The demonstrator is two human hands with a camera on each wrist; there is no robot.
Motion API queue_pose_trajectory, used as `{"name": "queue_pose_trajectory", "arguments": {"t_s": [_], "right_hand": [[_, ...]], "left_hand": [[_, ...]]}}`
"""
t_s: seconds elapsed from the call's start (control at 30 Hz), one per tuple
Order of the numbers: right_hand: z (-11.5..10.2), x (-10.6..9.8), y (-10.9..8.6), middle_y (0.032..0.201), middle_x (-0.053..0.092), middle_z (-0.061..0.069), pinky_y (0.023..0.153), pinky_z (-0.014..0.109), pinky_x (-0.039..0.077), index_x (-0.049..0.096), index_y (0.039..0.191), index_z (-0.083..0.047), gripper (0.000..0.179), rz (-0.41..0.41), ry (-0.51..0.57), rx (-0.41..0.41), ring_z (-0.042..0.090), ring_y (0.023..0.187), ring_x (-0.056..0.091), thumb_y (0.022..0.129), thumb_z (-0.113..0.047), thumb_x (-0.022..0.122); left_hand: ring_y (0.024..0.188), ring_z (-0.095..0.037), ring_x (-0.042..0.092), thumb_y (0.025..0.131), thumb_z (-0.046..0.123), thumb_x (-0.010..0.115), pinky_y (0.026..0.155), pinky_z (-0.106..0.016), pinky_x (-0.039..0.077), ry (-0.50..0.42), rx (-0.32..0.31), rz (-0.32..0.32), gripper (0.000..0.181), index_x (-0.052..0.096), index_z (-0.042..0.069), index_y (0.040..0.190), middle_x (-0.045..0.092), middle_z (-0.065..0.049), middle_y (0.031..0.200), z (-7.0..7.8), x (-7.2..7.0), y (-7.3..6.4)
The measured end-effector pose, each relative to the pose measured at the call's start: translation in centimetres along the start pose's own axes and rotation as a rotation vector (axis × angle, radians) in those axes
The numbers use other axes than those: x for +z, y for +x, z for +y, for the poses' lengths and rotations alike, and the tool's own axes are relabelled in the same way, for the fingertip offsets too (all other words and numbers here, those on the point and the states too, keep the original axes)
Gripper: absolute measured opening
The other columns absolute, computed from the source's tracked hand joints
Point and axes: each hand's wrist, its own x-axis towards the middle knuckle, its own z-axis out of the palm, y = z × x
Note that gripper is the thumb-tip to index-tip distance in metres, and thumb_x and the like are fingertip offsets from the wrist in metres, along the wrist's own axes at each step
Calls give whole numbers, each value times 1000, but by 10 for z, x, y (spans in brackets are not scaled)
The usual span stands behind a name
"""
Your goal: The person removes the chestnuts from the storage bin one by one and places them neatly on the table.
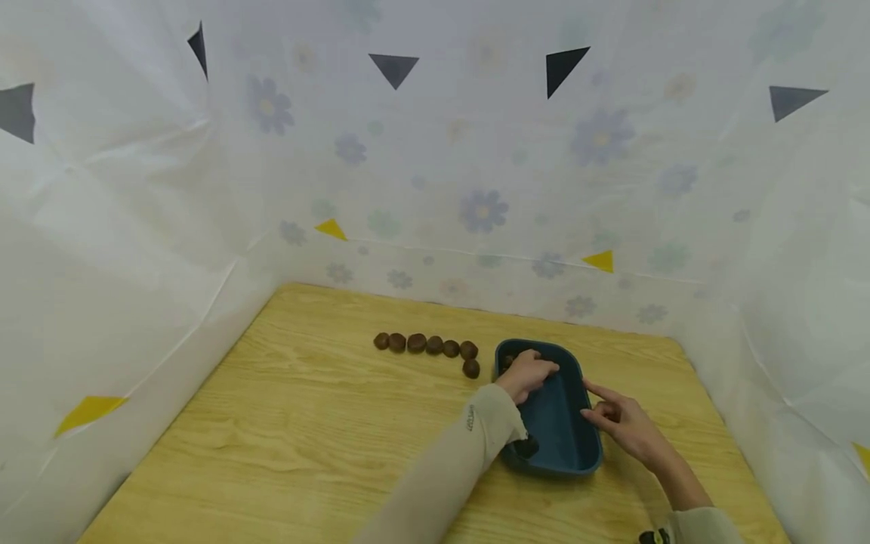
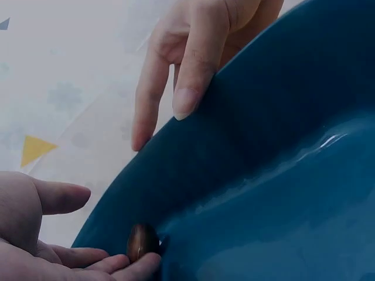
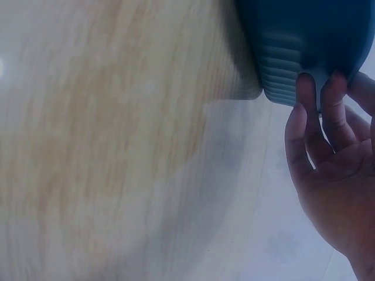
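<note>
A dark blue rectangular tub (image 1: 553, 423) sits on the table to the right. Inside its far left part reaches my left hand (image 1: 529, 374), over some brown chestnuts (image 1: 507, 363) partly hidden by it. In the left wrist view, the left fingers extend beside a glossy chestnut (image 2: 142, 242) against the tub wall, touching it, while the thumb stands apart. My right hand (image 1: 628, 429) touches the tub's right side with index fingertip and thumb spread along the rim. From the right wrist view, that hand's fingertips (image 3: 335, 82) rest against the outer wall.
Left of the tub, several chestnuts (image 1: 417, 344) form a row, with one chestnut (image 1: 471, 369) below its right end. The wooden table (image 1: 306, 423) is enclosed by white flowered sheeting (image 1: 435, 151) at the back and sides.
</note>
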Motion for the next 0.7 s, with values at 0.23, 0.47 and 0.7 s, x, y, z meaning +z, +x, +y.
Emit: {"name": "queue_pose_trajectory", "arguments": {"t_s": [0.23,0.47,0.7], "right_hand": [[1,0,-1,81,70,4,59,30,45,34,159,5,66,-5,7,10,29,67,58,106,-22,63],[0,1,0,82,70,4,59,29,45,35,158,4,65,1,-3,12,27,67,58,105,-22,63],[-2,0,1,81,69,5,58,30,45,36,158,5,66,-7,-2,15,29,65,57,105,-23,64]], "left_hand": [[137,-40,55,102,16,67,114,-51,49,-52,-30,-18,59,44,-4,153,46,-22,156,-5,4,8],[132,-41,58,102,13,67,108,-51,53,-87,-47,-76,50,52,-6,145,56,-22,145,-9,7,16],[125,-38,64,102,8,66,103,-48,57,-57,-57,-158,36,61,-8,134,64,-20,132,-12,7,18]]}}
